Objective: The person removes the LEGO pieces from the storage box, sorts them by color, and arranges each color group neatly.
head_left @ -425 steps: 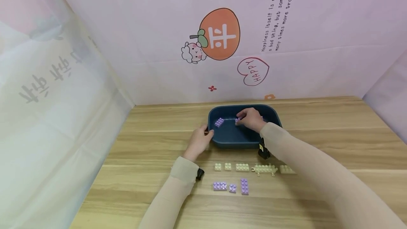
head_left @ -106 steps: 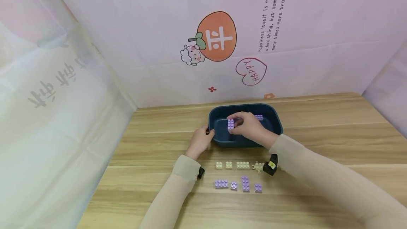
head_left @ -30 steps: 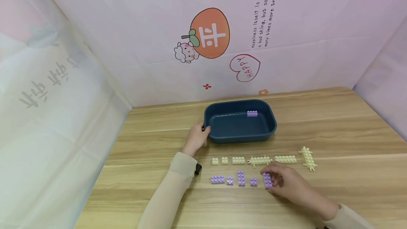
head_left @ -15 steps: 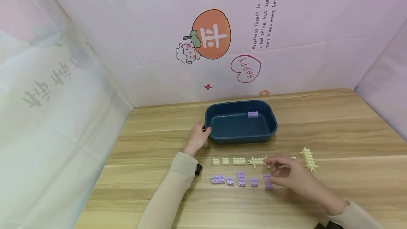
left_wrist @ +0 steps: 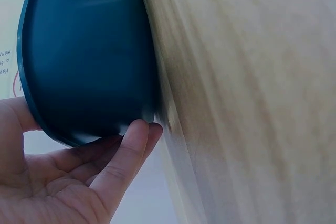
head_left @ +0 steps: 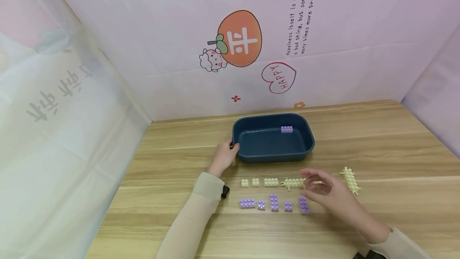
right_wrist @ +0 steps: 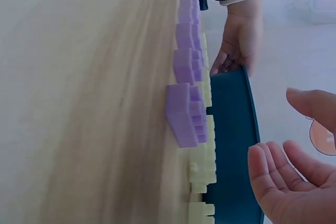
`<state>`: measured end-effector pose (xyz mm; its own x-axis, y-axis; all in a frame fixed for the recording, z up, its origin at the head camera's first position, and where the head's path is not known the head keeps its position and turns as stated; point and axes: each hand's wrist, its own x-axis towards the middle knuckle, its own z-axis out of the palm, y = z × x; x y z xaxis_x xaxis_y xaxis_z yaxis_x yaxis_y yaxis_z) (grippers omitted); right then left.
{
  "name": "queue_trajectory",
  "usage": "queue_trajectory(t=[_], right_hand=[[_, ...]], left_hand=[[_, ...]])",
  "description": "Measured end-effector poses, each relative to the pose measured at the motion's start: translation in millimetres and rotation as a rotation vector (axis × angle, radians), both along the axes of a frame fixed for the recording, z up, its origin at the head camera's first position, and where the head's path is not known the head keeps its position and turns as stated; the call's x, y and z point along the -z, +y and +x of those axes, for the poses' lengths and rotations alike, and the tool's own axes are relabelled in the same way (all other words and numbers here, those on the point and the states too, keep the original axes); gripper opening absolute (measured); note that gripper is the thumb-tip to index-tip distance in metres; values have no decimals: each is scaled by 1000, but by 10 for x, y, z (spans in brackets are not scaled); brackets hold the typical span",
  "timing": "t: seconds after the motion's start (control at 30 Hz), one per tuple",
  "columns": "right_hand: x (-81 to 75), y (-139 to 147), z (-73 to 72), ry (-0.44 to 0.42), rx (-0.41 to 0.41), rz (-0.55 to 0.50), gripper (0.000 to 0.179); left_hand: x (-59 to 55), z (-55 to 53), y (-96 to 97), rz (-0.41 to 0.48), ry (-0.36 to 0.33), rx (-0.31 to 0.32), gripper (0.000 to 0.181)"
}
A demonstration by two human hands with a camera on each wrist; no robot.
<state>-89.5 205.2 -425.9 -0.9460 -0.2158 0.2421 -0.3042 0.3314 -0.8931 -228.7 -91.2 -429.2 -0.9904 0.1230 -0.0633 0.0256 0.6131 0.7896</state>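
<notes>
My left hand [head_left: 221,157] holds the left end of a dark blue tray [head_left: 273,158], its thumb at the front corner. Inside the tray, near the back, lies a purple toy building brick [head_left: 286,129]. My right hand [head_left: 334,195] is raised over the table, thumb and fingers apart with nothing between them. Just left of its thumb lies a long purple brick [head_left: 303,205], at the right end of the purple row. Behind those fingers, a pale yellow brick with small clips [head_left: 292,183] shows partly, and another pale yellow piece is mostly hidden.
Left along the purple row are a small brick [head_left: 288,206], an upright long one [head_left: 274,202] and others. Pale yellow bricks [head_left: 271,182] form a row behind. A clipped yellow piece [head_left: 350,180] lies right of my hand. A printed cloth [head_left: 172,87] hangs behind the wooden table.
My right hand carried the long purple brick from the tray to the right end of the purple row, released it and rose slightly. My left hand has stayed at the tray.
</notes>
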Motion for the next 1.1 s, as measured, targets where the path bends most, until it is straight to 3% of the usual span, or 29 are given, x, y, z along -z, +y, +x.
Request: queue_trajectory(t=[0.27, 0.63, 1.1], right_hand=[[-78, -58, -171, 22, 56, -1, 41], [-191, -119, -585, 86, 85, 15, 44], [-284, -204, -1052, -45, 170, 117, 59]], left_hand=[[-10, -1, 8, -1, 6, -2, 42], [0, 10, -7, -1, 20, 19, 36], [-11, 14, 7, -16, 23, 15, 36]])
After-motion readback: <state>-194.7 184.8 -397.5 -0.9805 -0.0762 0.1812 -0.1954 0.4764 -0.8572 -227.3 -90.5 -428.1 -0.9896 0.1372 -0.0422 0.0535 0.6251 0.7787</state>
